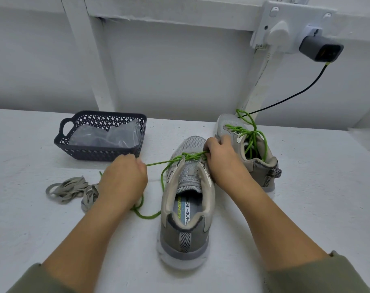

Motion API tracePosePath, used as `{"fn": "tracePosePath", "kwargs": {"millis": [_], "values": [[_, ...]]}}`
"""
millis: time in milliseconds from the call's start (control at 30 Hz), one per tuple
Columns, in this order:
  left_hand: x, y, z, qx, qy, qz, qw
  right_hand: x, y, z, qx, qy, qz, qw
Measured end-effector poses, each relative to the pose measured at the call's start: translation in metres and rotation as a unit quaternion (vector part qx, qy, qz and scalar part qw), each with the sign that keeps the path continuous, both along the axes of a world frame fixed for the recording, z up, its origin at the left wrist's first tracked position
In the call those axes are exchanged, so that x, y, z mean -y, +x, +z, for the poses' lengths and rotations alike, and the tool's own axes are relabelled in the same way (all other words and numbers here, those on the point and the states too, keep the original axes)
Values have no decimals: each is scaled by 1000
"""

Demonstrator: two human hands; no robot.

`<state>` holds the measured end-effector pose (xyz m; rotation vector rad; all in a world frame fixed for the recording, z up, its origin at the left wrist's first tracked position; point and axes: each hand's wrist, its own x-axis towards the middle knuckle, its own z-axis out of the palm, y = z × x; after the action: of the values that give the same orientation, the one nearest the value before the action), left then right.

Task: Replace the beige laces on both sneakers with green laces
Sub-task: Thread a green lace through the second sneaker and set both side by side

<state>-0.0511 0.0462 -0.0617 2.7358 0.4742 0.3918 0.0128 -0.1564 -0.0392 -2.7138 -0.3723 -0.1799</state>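
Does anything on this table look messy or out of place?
The beige laces lie in a loose tangle left of the near sneaker. On the far sneaker, the green lace ends hang loose, one looping up. Nothing looks spilled or damaged.

Left of the near sneaker (186,235), the left hand (123,178) hides its own fingertips and part of the green lace (158,162). The right hand (221,159) masks that sneaker's right eyelets. The tongue cuts off its insole print (187,210).

One head-worn wide-angle camera looks forward and down, close over the table (306,208), facing the wall (180,70).
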Motion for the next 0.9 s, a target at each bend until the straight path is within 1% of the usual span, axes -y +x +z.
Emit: {"fn": "tracePosePath", "kwargs": {"millis": [33,67,100,200,233,300,333,367,400,467,533,567,600,633,700,733,767,833,900], "values": [[2,-1,2,7,53,0,999,0,0,-1,0,7,0,1000],[6,-2,4,29,86,-7,996,1,1,-2,-3,22,-2,1000],[11,-1,3,57,84,-26,995,0,1,-3,-5,36,0,999],[25,7,-3,117,67,-159,978,-1,2,-3,12,46,14,999],[27,8,-3,124,57,-186,973,-2,2,-2,16,48,17,999],[27,9,-1,141,27,-202,969,-1,0,-1,26,47,21,998],[27,9,0,154,23,-202,967,-1,0,-1,31,44,22,998],[27,6,2,149,22,-190,970,-1,-1,-1,37,39,21,998],[27,4,4,124,15,-162,979,0,-1,-1,40,35,21,998],[24,0,10,47,-2,-57,997,-1,-2,-2,25,52,6,998],[21,-5,14,-33,0,17,999,0,-2,-2,19,63,-3,998],[22,-8,15,-45,12,25,999,0,-2,-2,28,55,-3,998],[22,-9,14,-26,18,17,999,0,-3,-2,37,46,2,998],[23,-9,12,14,8,-11,1000,1,-4,-1,46,37,6,998],[26,-5,8,92,-53,-114,988,1,-7,1,56,28,17,998],[27,-3,8,107,-84,-159,978,1,-8,1,57,28,20,998],[27,-2,8,108,-100,-172,974,1,-9,2,58,31,22,998],[22,-2,6,77,-80,-125,986,1,-10,3,62,33,22,997],[15,-5,8,-19,-7,-55,998,2,-11,2,64,26,16,997]]}}
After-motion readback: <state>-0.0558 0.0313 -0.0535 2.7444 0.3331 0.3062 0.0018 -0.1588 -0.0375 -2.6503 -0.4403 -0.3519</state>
